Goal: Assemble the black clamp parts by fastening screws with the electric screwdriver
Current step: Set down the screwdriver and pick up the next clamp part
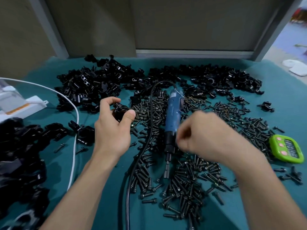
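Observation:
My left hand [113,128] grips a black clamp part [120,111] between thumb and fingers, just left of the screw pile. The blue electric screwdriver [172,117] lies flat on the green mat, its bit [167,170] pointing toward me, its black cable [141,155] curving past it. My right hand [204,135] hovers blurred right beside the screwdriver's black collar, fingers curled; whether it pinches a screw cannot be seen. Loose black screws [186,185] cover the mat around the tool.
Heaps of black clamp parts lie at the back left [93,85], back right [216,78] and near left [21,155]. A green timer [286,149] sits right. A white cable [74,146] and a white box [20,105] lie left.

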`<state>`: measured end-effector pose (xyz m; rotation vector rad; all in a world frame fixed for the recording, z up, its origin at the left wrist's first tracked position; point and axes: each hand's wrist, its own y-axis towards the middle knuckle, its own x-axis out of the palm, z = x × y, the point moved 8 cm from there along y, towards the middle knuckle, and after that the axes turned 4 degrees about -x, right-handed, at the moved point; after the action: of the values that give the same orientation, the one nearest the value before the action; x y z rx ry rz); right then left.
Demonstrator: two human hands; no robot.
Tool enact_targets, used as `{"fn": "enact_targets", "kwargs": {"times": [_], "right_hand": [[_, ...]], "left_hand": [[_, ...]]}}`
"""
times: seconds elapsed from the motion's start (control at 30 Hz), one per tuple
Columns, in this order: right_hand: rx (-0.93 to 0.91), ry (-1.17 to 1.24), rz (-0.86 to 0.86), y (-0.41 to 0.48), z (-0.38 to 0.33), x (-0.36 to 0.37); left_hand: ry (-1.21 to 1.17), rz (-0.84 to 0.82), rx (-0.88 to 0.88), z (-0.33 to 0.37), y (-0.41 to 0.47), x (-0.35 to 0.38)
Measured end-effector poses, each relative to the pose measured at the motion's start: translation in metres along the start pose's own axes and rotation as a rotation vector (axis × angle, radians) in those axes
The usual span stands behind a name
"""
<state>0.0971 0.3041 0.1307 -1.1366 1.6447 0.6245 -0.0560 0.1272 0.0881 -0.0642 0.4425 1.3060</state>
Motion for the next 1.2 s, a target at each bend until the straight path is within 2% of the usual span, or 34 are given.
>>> {"fn": "enact_targets", "kwargs": {"times": [0.07,0.27,0.4,0.7,0.9,1.07,1.2], "right_hand": [[-0.037,-0.063,-0.127,-0.02,-0.003,0.02],[-0.111,-0.104,-0.063,-0.033,0.003,0.036],[-0.095,0.081,-0.005,-0.031,0.01,0.034],[-0.143,-0.085,-0.071,-0.025,0.003,0.036],[-0.182,-0.25,0.009,-0.027,0.002,0.031],[-0.224,-0.212,0.052,-0.03,0.003,0.028],[-0.177,-0.127,0.056,-0.03,0.008,0.027]], "left_hand": [[-0.008,-0.012,0.0,0.0,0.0,0.004],[-0.015,-0.053,0.005,0.001,-0.004,0.014],[-0.019,-0.045,0.038,0.004,-0.005,0.012],[-0.014,-0.077,0.052,0.002,-0.004,0.015],[-0.006,-0.087,0.056,0.002,-0.005,0.017],[0.008,-0.098,0.065,0.005,-0.007,0.018],[0.008,-0.098,0.066,0.006,-0.008,0.018]]}}
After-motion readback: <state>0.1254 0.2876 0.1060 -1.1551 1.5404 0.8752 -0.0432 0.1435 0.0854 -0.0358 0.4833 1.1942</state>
